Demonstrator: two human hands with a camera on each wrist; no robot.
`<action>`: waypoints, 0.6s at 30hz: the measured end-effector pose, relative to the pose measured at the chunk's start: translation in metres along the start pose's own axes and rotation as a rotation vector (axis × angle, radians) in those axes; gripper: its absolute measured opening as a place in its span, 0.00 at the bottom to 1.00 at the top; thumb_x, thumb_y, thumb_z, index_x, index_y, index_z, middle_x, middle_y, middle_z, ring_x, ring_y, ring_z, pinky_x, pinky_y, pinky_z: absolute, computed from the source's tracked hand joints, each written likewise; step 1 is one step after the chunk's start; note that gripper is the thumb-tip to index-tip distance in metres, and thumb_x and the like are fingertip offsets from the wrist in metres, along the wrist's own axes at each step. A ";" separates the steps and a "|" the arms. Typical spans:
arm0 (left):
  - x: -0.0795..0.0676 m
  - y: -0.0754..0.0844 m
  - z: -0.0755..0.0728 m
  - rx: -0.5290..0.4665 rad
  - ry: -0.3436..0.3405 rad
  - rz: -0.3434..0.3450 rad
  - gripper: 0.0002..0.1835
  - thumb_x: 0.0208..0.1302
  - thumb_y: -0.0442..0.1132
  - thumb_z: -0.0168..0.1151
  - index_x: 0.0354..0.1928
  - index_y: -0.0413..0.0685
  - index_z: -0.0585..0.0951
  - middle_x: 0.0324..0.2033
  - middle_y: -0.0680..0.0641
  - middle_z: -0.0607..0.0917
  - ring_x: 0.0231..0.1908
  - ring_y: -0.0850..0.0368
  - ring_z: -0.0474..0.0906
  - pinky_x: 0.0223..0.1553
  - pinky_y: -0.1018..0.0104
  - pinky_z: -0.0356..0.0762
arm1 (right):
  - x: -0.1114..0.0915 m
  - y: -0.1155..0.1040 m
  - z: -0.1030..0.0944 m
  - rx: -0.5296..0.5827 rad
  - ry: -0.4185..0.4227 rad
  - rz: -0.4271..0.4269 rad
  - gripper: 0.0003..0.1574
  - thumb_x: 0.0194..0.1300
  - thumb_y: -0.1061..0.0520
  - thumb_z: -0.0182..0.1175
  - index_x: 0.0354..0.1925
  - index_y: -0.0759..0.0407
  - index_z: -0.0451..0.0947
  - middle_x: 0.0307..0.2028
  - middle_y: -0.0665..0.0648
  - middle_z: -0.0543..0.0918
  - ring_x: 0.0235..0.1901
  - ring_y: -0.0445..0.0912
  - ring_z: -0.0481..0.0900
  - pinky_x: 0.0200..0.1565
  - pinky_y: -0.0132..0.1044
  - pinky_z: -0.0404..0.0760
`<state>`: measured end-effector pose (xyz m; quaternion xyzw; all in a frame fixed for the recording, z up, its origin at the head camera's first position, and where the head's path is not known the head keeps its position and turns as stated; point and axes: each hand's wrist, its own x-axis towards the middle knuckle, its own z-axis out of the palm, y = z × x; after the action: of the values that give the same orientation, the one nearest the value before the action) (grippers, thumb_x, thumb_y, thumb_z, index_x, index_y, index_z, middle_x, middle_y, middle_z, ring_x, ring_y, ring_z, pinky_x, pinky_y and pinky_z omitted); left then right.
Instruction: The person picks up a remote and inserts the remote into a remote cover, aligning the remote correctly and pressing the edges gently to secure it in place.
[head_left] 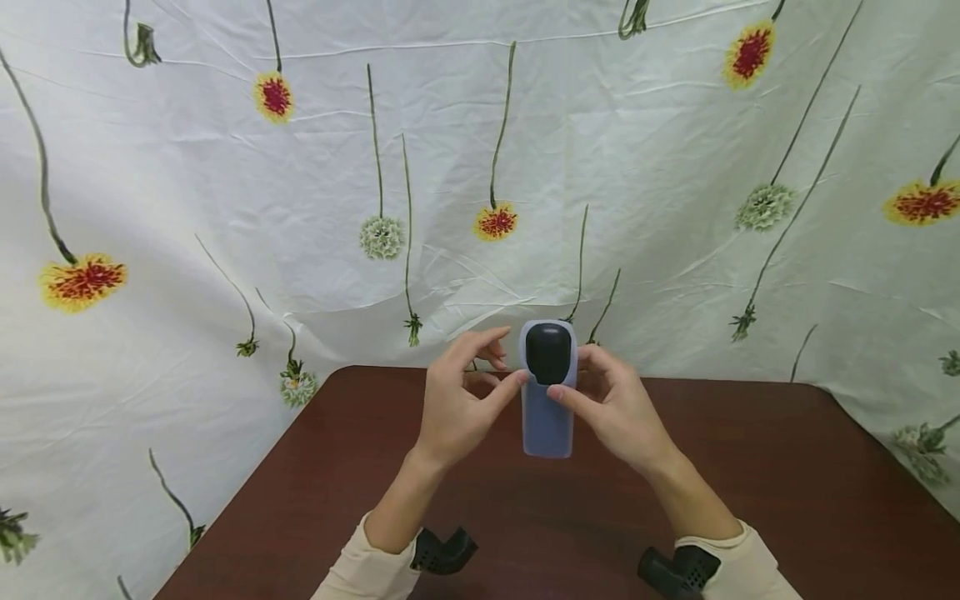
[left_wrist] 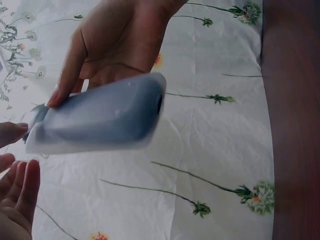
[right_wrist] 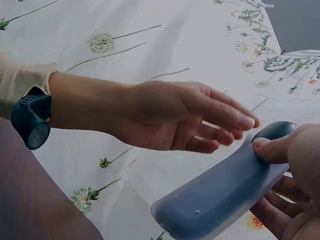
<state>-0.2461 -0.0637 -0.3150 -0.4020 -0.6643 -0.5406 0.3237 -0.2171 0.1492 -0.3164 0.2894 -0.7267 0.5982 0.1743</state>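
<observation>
A long blue-grey handheld device (head_left: 547, 421) with rounded ends and a glossy black oval piece (head_left: 548, 353) at its top stands upright over the table in the head view. Its exact kind I cannot tell. My right hand (head_left: 618, 408) grips its right side, thumb across the front just below the black oval and fingers behind. Close on the other side is my left hand (head_left: 463, 400), its fingers spread and lightly bent, with the thumb tip right at the device's edge. The right wrist view shows the left hand (right_wrist: 175, 117) held loosely beside the black end.
Below the hands lies a dark reddish-brown table (head_left: 750, 467). A white cloth (head_left: 637, 150) printed with flowers hangs behind it. Each cream sleeve carries a black wrist camera, one on the left (head_left: 444, 552) and one on the right (head_left: 678, 571).
</observation>
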 end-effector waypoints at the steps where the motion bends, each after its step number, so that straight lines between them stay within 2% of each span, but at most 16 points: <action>1: 0.000 0.001 0.000 0.001 0.012 0.025 0.27 0.57 0.26 0.77 0.60 0.38 0.82 0.41 0.45 0.81 0.39 0.51 0.81 0.34 0.62 0.87 | 0.000 0.000 0.001 0.003 -0.007 -0.005 0.20 0.66 0.70 0.69 0.55 0.65 0.78 0.46 0.61 0.84 0.43 0.55 0.87 0.47 0.46 0.86; 5: 0.001 0.003 0.003 0.012 -0.029 0.054 0.28 0.58 0.28 0.77 0.62 0.37 0.82 0.46 0.44 0.82 0.43 0.50 0.80 0.38 0.62 0.86 | 0.001 0.001 0.002 0.011 -0.028 -0.034 0.20 0.65 0.71 0.68 0.55 0.66 0.78 0.46 0.61 0.83 0.42 0.55 0.88 0.46 0.47 0.86; 10: 0.000 0.003 0.004 0.013 -0.111 -0.015 0.23 0.61 0.31 0.76 0.58 0.36 0.85 0.46 0.46 0.84 0.46 0.53 0.83 0.46 0.60 0.85 | 0.000 0.003 0.002 0.002 -0.028 -0.054 0.21 0.66 0.70 0.68 0.56 0.65 0.78 0.49 0.61 0.83 0.43 0.54 0.88 0.47 0.47 0.86; 14: 0.000 0.001 0.002 -0.051 -0.145 -0.066 0.14 0.62 0.31 0.76 0.50 0.38 0.88 0.43 0.48 0.85 0.45 0.53 0.83 0.48 0.59 0.85 | 0.000 0.003 0.002 0.003 -0.030 -0.054 0.23 0.66 0.71 0.68 0.58 0.65 0.77 0.52 0.60 0.83 0.45 0.53 0.88 0.47 0.47 0.86; 18: 0.000 -0.001 -0.002 -0.142 -0.165 -0.097 0.11 0.62 0.27 0.74 0.47 0.37 0.89 0.40 0.48 0.85 0.42 0.51 0.82 0.45 0.58 0.85 | -0.001 0.002 0.001 0.015 -0.050 -0.062 0.24 0.66 0.72 0.67 0.59 0.65 0.77 0.52 0.61 0.83 0.46 0.54 0.88 0.47 0.47 0.86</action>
<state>-0.2474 -0.0660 -0.3153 -0.4344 -0.6674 -0.5665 0.2122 -0.2179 0.1482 -0.3190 0.3282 -0.7170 0.5903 0.1723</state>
